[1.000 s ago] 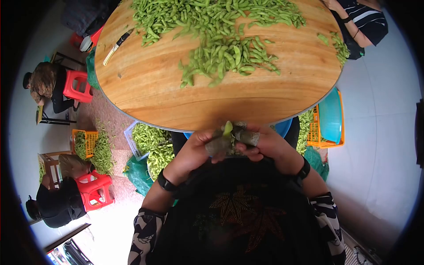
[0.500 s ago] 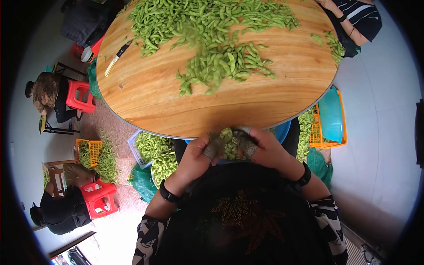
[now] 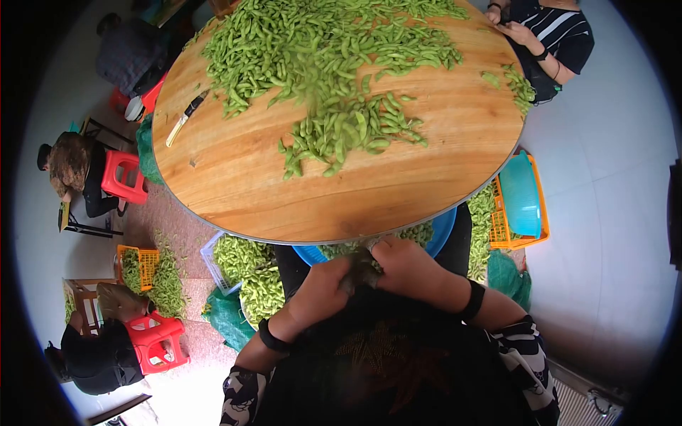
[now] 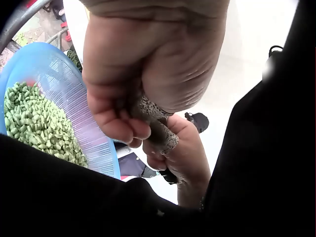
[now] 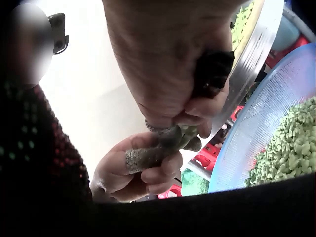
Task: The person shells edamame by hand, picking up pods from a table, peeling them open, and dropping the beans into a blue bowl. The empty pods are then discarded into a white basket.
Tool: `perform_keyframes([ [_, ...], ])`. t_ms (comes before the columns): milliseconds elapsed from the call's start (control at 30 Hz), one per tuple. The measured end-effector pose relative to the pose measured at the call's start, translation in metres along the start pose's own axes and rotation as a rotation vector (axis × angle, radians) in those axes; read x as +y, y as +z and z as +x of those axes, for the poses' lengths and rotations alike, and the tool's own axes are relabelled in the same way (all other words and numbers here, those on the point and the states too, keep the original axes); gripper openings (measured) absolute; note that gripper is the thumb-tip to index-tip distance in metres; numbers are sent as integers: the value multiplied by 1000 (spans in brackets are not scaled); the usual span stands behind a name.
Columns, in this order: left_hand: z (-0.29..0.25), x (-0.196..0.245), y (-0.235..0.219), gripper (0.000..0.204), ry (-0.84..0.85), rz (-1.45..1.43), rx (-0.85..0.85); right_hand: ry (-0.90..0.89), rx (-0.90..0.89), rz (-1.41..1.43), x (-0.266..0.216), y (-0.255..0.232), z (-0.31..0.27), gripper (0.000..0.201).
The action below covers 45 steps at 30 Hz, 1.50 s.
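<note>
My left hand [image 3: 323,287] and right hand [image 3: 408,266] meet in front of the body, just below the table's near edge. Their curled fingers pinch a green soybean pod [image 5: 187,136] between them; it is blurred and largely covered. Grey wraps encircle both thumbs, as the left thumb wrap [image 5: 140,160] shows in the right wrist view. Beside the hands, a blue mesh basket [image 4: 44,52] holds a heap of shelled green beans [image 4: 42,126]. In the head view the hands and the table's edge partly cover this basket.
A round wooden table [image 3: 234,206] bears a large pile of pods [image 3: 284,57], a smaller pile [image 3: 348,131] and a knife [image 3: 186,119]. Crates of pods stand on either side, with a teal basin [image 3: 520,195] at right. Other people sit left and at the far right.
Both hands have drawn lower, towards the body, and turned with their backs up. The pod seen between the thumbs earlier is now covered in the head view. The head view has shifted slightly.
</note>
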<state>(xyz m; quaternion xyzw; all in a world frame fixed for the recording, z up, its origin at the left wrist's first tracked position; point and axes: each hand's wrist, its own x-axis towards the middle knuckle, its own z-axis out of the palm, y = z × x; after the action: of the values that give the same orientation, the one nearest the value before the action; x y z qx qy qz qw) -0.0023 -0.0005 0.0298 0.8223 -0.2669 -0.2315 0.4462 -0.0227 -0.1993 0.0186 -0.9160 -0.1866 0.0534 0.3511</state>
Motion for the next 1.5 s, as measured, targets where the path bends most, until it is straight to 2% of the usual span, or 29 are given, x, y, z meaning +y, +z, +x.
perform_keyframes([
  [100,2,-2,4,22,-27,-29,14,48,57,-21,-6,4,0,28],
  [233,-6,-17,-4,28,-25,21,-19,1,154,-8,6,0,2,26],
  [300,-24,-23,-20,37,-170,-272,127,-35,135,-37,10,2,-3,24],
  [367,-44,-34,-36,41,-248,-299,288,-96,172,16,4,-9,-3,23],
  [433,-66,-51,-50,39,-258,-154,489,-154,203,75,-1,-21,1,21],
  [500,-85,-72,-66,35,-312,44,613,1,190,-85,2,-36,20,21],
  [567,-95,-89,-78,33,-383,284,710,66,371,-157,25,-37,50,21],
  [600,-96,-93,-81,33,-395,447,755,21,493,-224,35,-38,67,22],
  [633,-94,-91,-82,33,-396,446,762,-26,614,-290,43,-39,82,23],
  [667,-89,-87,-84,33,-341,743,842,-32,612,-290,52,-36,90,23],
  [700,-84,-82,-85,33,-279,1042,912,44,601,-351,60,-33,97,22],
  [733,-75,-72,-86,33,-284,1042,915,121,588,-412,65,-32,99,22],
  [800,-54,-47,-77,29,-100,703,934,107,542,-440,58,-37,95,22],
  [867,-32,-27,-55,24,-4,319,858,120,400,-261,46,-39,83,21],
  [900,-20,-19,-45,20,67,236,772,116,389,-264,39,-36,74,21],
  [933,-9,-13,-36,17,138,152,684,90,401,-17,30,-28,63,21],
  [967,2,-5,-28,15,103,37,606,64,410,230,21,-22,54,20],
  [1000,11,2,-21,13,71,-77,529,60,402,227,12,-18,45,20],
  [1033,18,1,-16,13,68,-81,537,8,390,155,4,-15,37,21],
  [1100,28,-6,-4,14,-43,-550,249,-45,372,85,-2,-11,25,21],
  [1233,32,-8,3,12,-61,-579,289,-82,321,149,-2,-9,16,30],
  [1300,32,-6,2,11,27,-269,483,-82,294,194,0,-10,15,34],
  [1367,31,-3,-4,11,66,-288,453,2,261,376,3,-10,14,38],
  [1500,28,-1,-3,9,114,-374,410,-41,129,451,1,-26,15,38],
])
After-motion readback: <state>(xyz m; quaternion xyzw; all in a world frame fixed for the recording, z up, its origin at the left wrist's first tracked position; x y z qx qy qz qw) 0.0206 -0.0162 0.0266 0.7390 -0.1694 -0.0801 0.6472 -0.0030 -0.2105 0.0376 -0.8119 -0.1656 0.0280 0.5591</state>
